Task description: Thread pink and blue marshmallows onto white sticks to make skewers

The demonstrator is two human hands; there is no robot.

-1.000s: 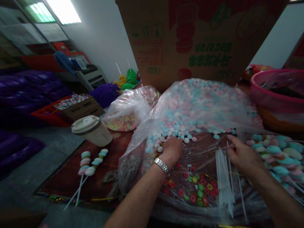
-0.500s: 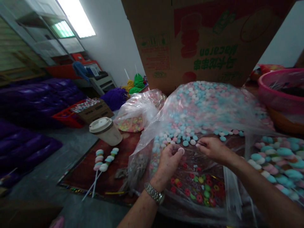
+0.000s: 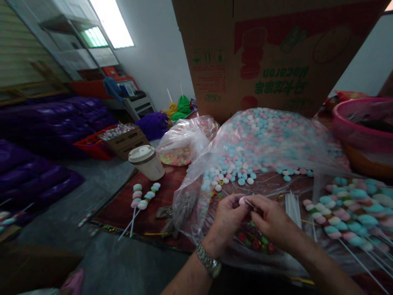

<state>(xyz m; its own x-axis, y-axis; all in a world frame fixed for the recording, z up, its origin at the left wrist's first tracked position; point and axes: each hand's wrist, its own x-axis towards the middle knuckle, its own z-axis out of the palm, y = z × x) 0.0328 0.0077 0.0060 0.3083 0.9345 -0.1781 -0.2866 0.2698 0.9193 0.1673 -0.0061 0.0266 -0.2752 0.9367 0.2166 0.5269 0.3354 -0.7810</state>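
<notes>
My left hand (image 3: 229, 217), with a metal watch on the wrist, pinches a pale pink marshmallow disc (image 3: 242, 201) between thumb and fingers. My right hand (image 3: 265, 215) meets it from the right, its fingers closed beside the disc; what they grip is hidden. Under both hands lie red, green and yellow ring-shaped candies (image 3: 256, 241) on clear plastic. Beyond them, loose blue, white and pink marshmallow discs (image 3: 242, 176) spill from a large clear bag (image 3: 276, 131). White sticks (image 3: 293, 209) lie to the right of my right hand.
Finished-looking marshmallow skewers (image 3: 353, 209) pile up at the right. Two more skewers (image 3: 137, 196) lie at the left, near a lidded cup (image 3: 149, 164). A cardboard box (image 3: 227, 82) stands behind the bag, and a pink basin (image 3: 346, 123) sits at the right.
My hands have come together and moved closer to me, over the ring candies. Earlier they were apart near the loose discs, each with a pale disc at its fingertips. The view has shifted slightly.
</notes>
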